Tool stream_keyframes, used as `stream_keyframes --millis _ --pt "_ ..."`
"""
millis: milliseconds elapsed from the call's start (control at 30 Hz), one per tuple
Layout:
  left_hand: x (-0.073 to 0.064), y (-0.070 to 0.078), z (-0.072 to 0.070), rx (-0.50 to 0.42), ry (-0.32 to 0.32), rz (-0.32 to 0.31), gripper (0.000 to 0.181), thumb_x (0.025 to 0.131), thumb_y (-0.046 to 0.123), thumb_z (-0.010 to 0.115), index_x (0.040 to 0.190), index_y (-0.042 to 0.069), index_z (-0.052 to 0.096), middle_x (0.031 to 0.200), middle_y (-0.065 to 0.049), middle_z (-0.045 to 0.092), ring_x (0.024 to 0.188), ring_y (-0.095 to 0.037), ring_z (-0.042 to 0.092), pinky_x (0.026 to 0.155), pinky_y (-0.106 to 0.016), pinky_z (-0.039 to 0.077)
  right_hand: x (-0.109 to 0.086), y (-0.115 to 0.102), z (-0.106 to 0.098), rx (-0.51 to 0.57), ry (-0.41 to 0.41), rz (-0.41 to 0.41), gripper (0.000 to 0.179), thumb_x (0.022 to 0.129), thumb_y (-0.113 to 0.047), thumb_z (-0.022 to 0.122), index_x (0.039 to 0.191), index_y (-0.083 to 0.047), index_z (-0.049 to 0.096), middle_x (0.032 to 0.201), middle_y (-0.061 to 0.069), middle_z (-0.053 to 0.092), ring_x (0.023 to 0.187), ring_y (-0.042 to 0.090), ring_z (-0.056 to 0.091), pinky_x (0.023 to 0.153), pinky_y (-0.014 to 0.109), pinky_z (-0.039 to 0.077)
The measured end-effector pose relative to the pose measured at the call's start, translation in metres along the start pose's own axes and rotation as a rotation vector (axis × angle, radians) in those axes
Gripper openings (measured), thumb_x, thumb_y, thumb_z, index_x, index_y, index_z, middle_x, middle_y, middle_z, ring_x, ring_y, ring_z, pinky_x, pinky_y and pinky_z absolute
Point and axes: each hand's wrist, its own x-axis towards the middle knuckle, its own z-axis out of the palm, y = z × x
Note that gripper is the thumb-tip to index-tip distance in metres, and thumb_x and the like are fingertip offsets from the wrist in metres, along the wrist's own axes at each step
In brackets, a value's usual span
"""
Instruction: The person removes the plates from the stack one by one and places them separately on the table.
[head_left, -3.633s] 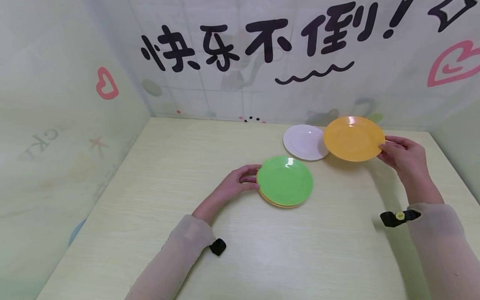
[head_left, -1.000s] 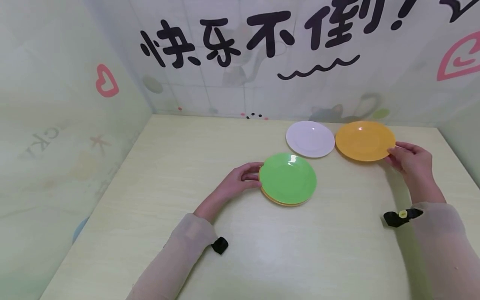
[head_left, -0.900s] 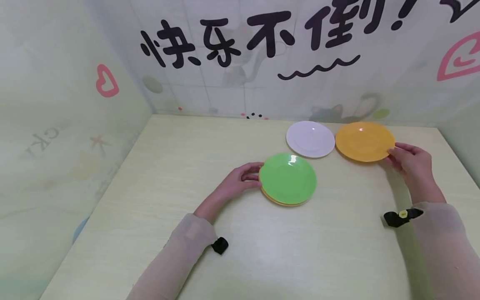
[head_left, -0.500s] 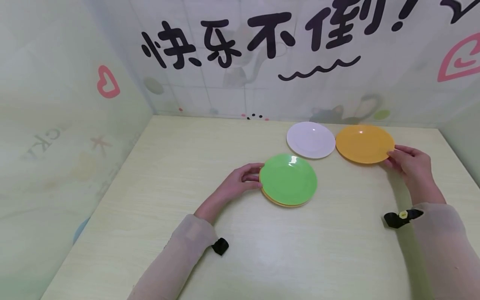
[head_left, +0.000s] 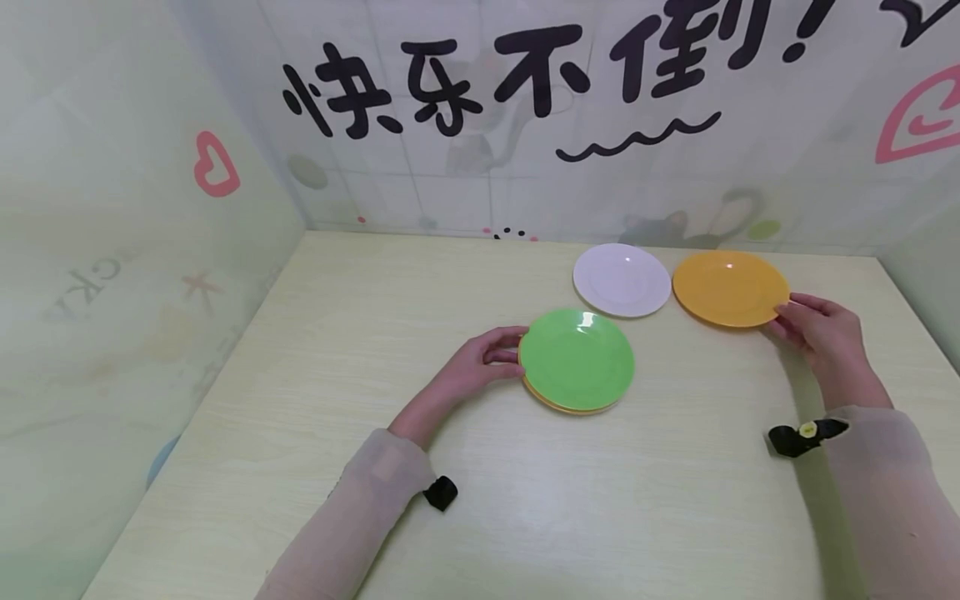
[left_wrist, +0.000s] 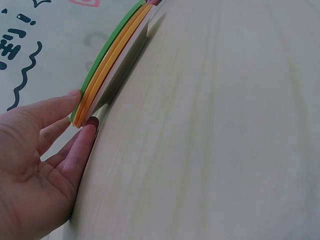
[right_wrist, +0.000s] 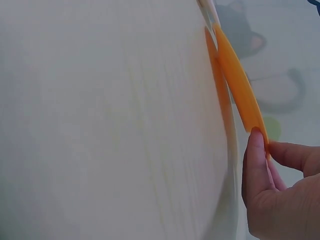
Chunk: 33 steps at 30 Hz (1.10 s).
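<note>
Plates occupy both hands. The left arm slants up from the bottom edge toward the right, its sleeve [head_left: 352,508] pale and its wrist nearly in line with the forearm. The left hand [head_left: 476,362] grips a stack at its left rim: in the left wrist view one digit lies over the green plate [head_left: 577,360] on top, while other fingers [left_wrist: 80,150] curl in underneath. Two orange edges [left_wrist: 107,70] show below the green, then a paler one, with a gap between the stack and the table [head_left: 637,508] beside the hand.

The right arm rises from the lower right corner, leaning left and reaching farther out than the other. At its end the right hand [head_left: 821,329] bends inward and pinches an orange plate [head_left: 731,288] by its right rim, thumb above, fingers below. In the right wrist view that plate's held side stands off the table; whether its far edge touches cannot be told. Just left of it, near the back wall [head_left: 420,196], a white plate [head_left: 622,280] lies flat, behind the stack.
</note>
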Motion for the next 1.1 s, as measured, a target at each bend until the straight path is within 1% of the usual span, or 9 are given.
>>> stream_keyframes --millis 167,367,567,633,800,900,1000,1100 --pt "0.001 0.0 0.0 -0.003 -0.003 -0.001 0.057 0.085 0.006 0.068 0.138 0.011 0.047 0.132 -0.013 0.055 0.114 -0.025 0.058 0.095 -0.029 0.049 -0.001 0.001 -0.002 0.025 -0.025 0.004 0.052 0.073 -0.02 0.08 0.115 -0.026 0.05 0.086 -0.01 0.06 0.076 0.005 0.065 0.072 0.02 0.056" --pt "0.001 -0.002 0.0 -0.002 -0.008 -0.002 0.057 0.086 0.006 0.068 0.138 0.01 0.046 0.133 -0.013 0.054 0.115 -0.026 0.058 0.096 -0.029 0.048 -0.002 0.0 -0.005 0.027 -0.061 0.02 0.055 0.075 -0.019 0.078 0.119 -0.028 0.048 0.08 -0.01 0.065 0.077 0.006 0.068 0.075 0.022 0.056" --pt "0.001 -0.002 0.0 -0.003 -0.004 -0.006 0.057 0.086 0.007 0.067 0.138 0.011 0.046 0.133 -0.012 0.054 0.115 -0.026 0.058 0.098 -0.03 0.047 -0.003 0.0 -0.006 -0.014 -0.066 -0.001 0.05 0.076 -0.018 0.078 0.117 -0.026 0.051 0.077 -0.011 0.067 0.076 0.005 0.068 0.073 0.021 0.056" --pt "0.001 -0.002 0.0 -0.004 -0.001 -0.009 0.057 0.086 0.007 0.068 0.138 0.012 0.046 0.133 -0.011 0.055 0.115 -0.024 0.058 0.097 -0.03 0.048 -0.003 0.001 -0.007 -0.017 -0.069 -0.008 0.045 0.076 -0.018 0.077 0.114 -0.025 0.054 0.077 -0.011 0.067 0.075 0.004 0.067 0.072 0.02 0.056" --pt "0.0 -0.002 0.0 -0.002 0.003 -0.017 0.057 0.086 0.007 0.068 0.138 0.014 0.047 0.132 -0.008 0.055 0.113 -0.021 0.059 0.096 -0.028 0.048 -0.003 0.003 -0.009 0.042 -0.092 -0.026 0.025 0.079 -0.012 0.074 0.099 -0.021 0.063 0.077 -0.007 0.068 0.074 0.007 0.068 0.071 0.022 0.056" --pt "0.0 -0.002 0.001 0.0 0.006 -0.02 0.057 0.085 0.007 0.068 0.138 0.015 0.047 0.132 -0.007 0.056 0.113 -0.021 0.059 0.096 -0.029 0.048 -0.004 0.004 -0.009 0.062 -0.105 -0.031 0.019 0.082 -0.01 0.071 0.097 -0.019 0.063 0.076 -0.006 0.069 0.073 0.008 0.069 0.071 0.023 0.057" --pt "0.0 -0.001 0.001 0.003 0.008 -0.021 0.057 0.085 0.007 0.068 0.138 0.015 0.047 0.131 -0.007 0.056 0.113 -0.021 0.059 0.096 -0.029 0.048 -0.005 0.004 -0.01 0.049 -0.108 -0.036 0.021 0.083 -0.011 0.07 0.1 -0.02 0.061 0.076 -0.006 0.069 0.074 0.008 0.069 0.07 0.022 0.057" --pt "0.0 -0.001 0.0 0.009 0.005 -0.019 0.057 0.086 0.008 0.068 0.138 0.015 0.047 0.132 -0.008 0.055 0.114 -0.021 0.059 0.096 -0.029 0.048 -0.006 0.004 -0.012 0.052 -0.109 -0.043 0.027 0.08 -0.012 0.073 0.102 -0.02 0.06 0.077 -0.006 0.07 0.074 0.008 0.069 0.07 0.022 0.057"
